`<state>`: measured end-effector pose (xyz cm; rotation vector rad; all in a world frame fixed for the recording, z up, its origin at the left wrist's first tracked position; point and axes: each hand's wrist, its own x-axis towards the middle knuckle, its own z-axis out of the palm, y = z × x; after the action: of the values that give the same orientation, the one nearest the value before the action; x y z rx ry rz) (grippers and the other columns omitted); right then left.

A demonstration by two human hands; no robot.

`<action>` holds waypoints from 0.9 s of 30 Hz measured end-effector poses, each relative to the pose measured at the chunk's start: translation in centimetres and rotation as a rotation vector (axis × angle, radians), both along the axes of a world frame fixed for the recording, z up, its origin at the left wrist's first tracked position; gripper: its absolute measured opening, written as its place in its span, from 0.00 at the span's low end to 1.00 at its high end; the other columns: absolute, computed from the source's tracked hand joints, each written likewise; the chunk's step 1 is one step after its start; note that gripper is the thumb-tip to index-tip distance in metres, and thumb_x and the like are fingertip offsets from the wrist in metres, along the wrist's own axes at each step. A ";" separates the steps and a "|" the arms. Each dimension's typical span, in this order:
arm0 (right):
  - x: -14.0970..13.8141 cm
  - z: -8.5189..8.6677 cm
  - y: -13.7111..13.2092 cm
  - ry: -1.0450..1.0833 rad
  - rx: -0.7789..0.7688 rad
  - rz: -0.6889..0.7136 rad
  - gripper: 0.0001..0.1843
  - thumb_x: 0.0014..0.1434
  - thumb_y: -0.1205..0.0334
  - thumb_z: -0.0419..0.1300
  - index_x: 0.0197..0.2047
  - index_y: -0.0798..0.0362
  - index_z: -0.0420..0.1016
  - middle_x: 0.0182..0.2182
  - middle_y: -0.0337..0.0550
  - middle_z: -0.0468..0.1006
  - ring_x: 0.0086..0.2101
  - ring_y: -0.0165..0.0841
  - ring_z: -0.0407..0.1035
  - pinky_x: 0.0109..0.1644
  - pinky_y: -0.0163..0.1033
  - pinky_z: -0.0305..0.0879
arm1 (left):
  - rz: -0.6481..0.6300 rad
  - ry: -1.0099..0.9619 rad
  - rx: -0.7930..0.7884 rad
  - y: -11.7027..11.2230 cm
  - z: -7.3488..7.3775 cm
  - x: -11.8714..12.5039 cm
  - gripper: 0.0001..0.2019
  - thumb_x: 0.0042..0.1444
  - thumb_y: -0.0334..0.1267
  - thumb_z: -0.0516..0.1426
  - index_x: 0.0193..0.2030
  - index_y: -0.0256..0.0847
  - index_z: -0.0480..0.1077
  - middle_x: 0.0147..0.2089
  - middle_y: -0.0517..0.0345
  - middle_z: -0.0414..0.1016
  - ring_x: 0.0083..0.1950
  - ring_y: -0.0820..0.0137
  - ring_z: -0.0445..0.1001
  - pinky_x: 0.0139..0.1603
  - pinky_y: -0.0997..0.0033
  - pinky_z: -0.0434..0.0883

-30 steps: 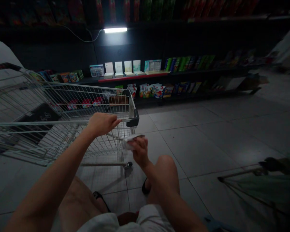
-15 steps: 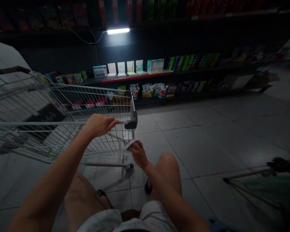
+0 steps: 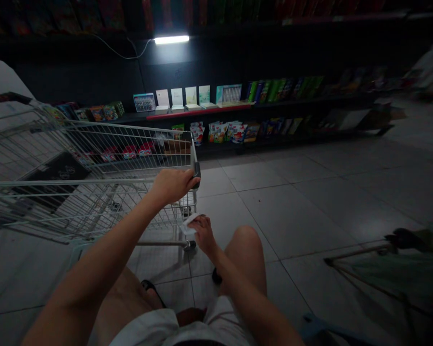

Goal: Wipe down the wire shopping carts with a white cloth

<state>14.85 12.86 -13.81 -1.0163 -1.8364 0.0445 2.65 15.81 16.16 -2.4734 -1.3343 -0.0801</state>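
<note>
A wire shopping cart point(image 3: 130, 180) stands in front of me, its near end at centre. My left hand point(image 3: 173, 185) is closed over the cart's top rim at the dark corner piece point(image 3: 197, 174), fingertips on that corner. Lower and a little to the right, my right hand point(image 3: 204, 231) pinches a crumpled white cloth or wipe point(image 3: 188, 225). The cloth is close against the cart's end wires; whether it touches them I cannot tell. Below it is a caster wheel point(image 3: 190, 245) at the foot of the frame.
Dark shelves point(image 3: 281, 108) with boxes and snack bags point(image 3: 216, 132) run behind the cart, under a bright tube light point(image 3: 171, 40). Grey tiles point(image 3: 296, 206) cover the floor. A folding frame with greenish fabric point(image 3: 382, 269) stands at right. A dark board point(image 3: 52, 178) shows through the cart.
My left hand has slid right along the cart rim onto the dark corner piece. My right hand, with the white cloth, has shifted slightly lower. The whole view has moved a little.
</note>
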 end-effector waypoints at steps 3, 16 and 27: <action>-0.2 -0.7 0.3 0.042 0.003 -0.047 0.28 0.46 0.82 0.53 0.45 0.50 0.78 0.48 0.47 0.68 0.51 0.40 0.59 0.58 0.47 0.59 | 0.004 -0.005 0.004 0.4 0.0 -0.1 0.26 0.70 0.54 0.38 0.44 0.41 0.72 0.39 0.49 0.82 0.38 0.60 0.79 0.30 0.66 0.55; 1.7 1.6 -0.1 0.085 0.078 -0.072 0.25 0.46 0.80 0.51 0.40 0.50 0.81 0.41 0.45 0.70 0.46 0.37 0.62 0.51 0.44 0.64 | 0.001 0.037 -0.028 -0.2 0.7 -0.2 0.25 0.71 0.47 0.35 0.43 0.39 0.71 0.39 0.49 0.81 0.39 0.60 0.79 0.33 0.66 0.60; 3.0 21.4 5.1 0.294 0.251 0.146 0.21 0.58 0.71 0.48 0.49 0.49 0.76 0.45 0.43 0.79 0.48 0.37 0.69 0.55 0.45 0.64 | -0.091 0.087 -0.060 -2.1 0.9 -1.4 0.19 0.65 0.42 0.42 0.42 0.36 0.72 0.40 0.46 0.81 0.39 0.59 0.79 0.35 0.64 0.67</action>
<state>17.82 18.01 7.60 -0.6624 -1.5965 0.0474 1.20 13.69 17.11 -2.5558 -1.2053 0.0456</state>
